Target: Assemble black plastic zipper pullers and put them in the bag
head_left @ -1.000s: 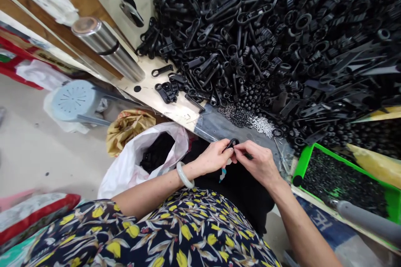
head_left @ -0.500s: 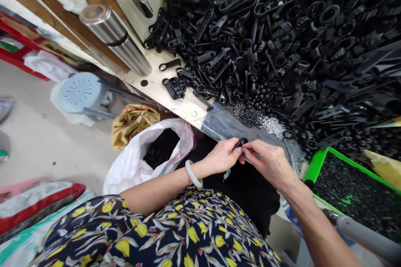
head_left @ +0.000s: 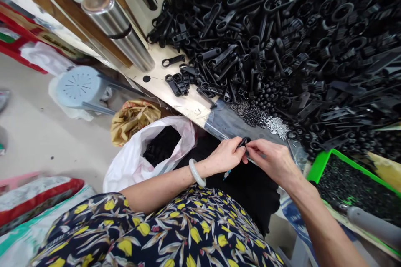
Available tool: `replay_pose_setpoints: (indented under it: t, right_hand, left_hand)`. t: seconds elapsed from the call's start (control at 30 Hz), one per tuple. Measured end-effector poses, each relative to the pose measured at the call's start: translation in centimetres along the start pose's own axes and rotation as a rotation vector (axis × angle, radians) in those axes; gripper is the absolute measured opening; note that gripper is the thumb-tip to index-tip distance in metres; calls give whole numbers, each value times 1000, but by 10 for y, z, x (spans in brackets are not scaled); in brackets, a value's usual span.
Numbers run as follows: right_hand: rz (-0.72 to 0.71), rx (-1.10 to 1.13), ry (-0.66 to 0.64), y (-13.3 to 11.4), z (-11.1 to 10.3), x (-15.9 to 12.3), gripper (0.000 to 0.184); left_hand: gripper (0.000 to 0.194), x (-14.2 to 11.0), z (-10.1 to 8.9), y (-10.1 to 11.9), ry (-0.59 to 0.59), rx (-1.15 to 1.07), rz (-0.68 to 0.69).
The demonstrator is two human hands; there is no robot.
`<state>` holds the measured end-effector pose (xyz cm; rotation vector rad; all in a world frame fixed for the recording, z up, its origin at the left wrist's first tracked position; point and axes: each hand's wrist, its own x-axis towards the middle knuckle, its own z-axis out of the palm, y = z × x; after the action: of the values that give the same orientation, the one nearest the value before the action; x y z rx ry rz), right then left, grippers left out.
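Observation:
My left hand point(head_left: 228, 154) is closed round a black plastic part with a ring-shaped end point(head_left: 244, 141), held just off the front edge of the bench. Thumb and fingertips of my right hand point(head_left: 272, 159) are pinched together right beside that part; whatever lies between them is too small or hidden to make out. Beyond my hands, small silver pins point(head_left: 277, 127) lie in a little heap, with tiny black pieces point(head_left: 247, 113) next to them. A huge pile of black plastic parts with ringed ends point(head_left: 232, 25) covers the bench behind.
A green-rimmed tray point(head_left: 319, 166) of small dark bits stands at the right, near a grey cylindrical handle point(head_left: 372, 223). At the left are a steel flask point(head_left: 125, 35), a white sack point(head_left: 125, 167) holding black parts, a brown bag point(head_left: 133, 119) and a blue stool point(head_left: 78, 85).
The view has shifted slightly. Both hands stay together at the black part, with the right fingertips still pinched beside its ring end.

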<state>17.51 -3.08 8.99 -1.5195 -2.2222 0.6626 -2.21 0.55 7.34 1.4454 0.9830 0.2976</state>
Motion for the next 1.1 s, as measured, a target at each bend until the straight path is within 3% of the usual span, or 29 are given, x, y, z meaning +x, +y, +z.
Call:
replay_pose_setpoints:
  t: [0.4,0.6,0.77,0.83,0.93,1.1]
  right_hand:
    - [-39,-341,-21,-5,4,0,27]
    - [64,-555,-155,-26,7,2,16]
    - [158,-594,-235,-37,12,9,12]
    - [168,-473,-177,-31,13,9,12]
    - [211,-54,41,-19,17,2,13]
    - [494,662,478,-15,33,-17,35]
  left_hand:
    - [13,2,4,2,46,24,35]
    - [12,0,2,-1,15,-12,2]
    - [6,-3,2,-9,-113,-311,-80]
    - [4,-5,4,-8,-128,-483,-91]
    - [9,-7,7,-5,-104,-643,-103]
    - [21,-12,10,-3,-70,-729,-96]
